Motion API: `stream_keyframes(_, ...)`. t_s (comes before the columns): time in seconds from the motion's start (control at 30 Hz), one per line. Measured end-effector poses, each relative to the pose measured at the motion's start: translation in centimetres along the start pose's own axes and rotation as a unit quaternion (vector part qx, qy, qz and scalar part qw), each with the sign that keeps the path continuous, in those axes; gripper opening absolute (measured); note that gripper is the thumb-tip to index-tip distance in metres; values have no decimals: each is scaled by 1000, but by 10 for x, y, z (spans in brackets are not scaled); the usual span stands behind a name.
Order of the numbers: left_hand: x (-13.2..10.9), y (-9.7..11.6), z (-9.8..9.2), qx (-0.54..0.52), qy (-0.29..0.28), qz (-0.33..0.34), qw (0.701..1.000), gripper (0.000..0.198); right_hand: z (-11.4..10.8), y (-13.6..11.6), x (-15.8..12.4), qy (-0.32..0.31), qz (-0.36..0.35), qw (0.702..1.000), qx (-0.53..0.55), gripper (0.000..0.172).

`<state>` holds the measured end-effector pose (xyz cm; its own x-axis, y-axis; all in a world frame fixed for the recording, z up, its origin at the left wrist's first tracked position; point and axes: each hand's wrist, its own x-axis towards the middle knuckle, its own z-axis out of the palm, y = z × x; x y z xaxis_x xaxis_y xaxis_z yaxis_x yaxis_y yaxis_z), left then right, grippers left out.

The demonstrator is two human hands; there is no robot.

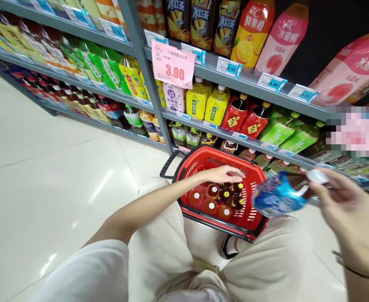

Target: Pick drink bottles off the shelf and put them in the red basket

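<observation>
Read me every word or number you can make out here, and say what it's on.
"3.90": pink sale sign on the shelf post.
"冰红茶": dark bottles, top shelf.
"鲜果橙": orange bottle.
"水蜜桃": pink bottle.
"4.50": price tag on the shelf edge.
Label of the blue-labelled bottle in the right hand: too blurred to read.
All remaining small print: too small to read.

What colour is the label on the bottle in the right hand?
Blue label on the bottle; head view.

Bright; glare on floor (100, 184), bottle (280, 195) blurred, edges seemingly bent
</observation>
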<state>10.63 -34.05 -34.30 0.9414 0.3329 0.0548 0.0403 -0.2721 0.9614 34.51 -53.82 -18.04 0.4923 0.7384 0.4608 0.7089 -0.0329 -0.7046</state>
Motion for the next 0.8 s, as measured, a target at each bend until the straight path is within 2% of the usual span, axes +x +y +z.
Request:
stream_keyframes(0.07,2,-5,5,-142,7,45,989,77,44,-4,-7,-69,-9,992,102,34)
stream_keyframes(0.1,2,-11,6,-199,5,44,979,91,65,-9,-8,-101,-13,986,131,31)
stream_keyframes(0.13,2,-16,6,-238,4,28,971,100,84,-14,-7,-121,-18,980,157,29)
stream_keyframes(0.2,-1,-28,4,-296,1,-19,955,107,112,-23,1,-134,-22,971,197,28)
stream_keyframes(0.3,-7,-37,1,-347,14,-57,936,107,131,-28,16,-166,-6,951,259,30)
stream_keyframes(0.37,-9,-37,0,-356,32,-68,931,107,137,-20,23,-180,18,934,308,36)
stream_keyframes(0.43,-7,-32,0,-346,77,-66,933,107,145,-3,21,-178,47,921,343,44)
stream_keyframes(0.53,2,-24,3,-299,186,-55,934,104,165,32,6,-174,125,901,377,52)
stream_keyframes(0.63,9,-22,8,-248,287,-111,919,97,191,66,-13,-222,239,827,458,69)
stream_keyframes(0.7,12,-25,12,-235,324,-164,902,88,206,82,-21,-255,285,787,485,72)
stream_keyframes(0.8,10,-33,16,-250,322,-189,893,78,220,97,-24,-250,332,773,479,67)
